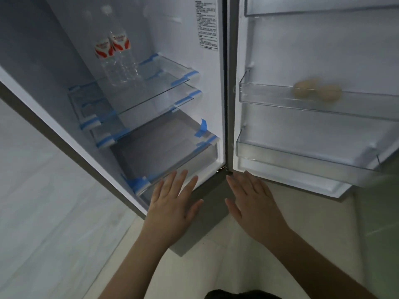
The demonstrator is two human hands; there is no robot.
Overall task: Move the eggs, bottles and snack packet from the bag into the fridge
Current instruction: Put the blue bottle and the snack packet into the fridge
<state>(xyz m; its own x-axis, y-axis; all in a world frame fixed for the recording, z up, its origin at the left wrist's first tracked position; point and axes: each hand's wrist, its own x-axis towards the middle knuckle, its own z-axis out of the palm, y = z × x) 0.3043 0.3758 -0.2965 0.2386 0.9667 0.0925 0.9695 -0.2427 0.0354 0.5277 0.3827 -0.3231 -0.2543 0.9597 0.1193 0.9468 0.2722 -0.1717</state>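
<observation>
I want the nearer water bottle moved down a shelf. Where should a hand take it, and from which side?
Grip the nearer water bottle around its clear ribbed body just below the red-and-white label, coming from the open front. It stands upright on the glass shelf, with the second bottle close at its left, so the front-right side looks freest.

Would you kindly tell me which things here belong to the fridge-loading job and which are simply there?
Job: two bottles on the top shelf; two eggs in a door rack; both empty hands, left and right.
Simply there: blue tape, label sticker, bottom drawer.
</observation>
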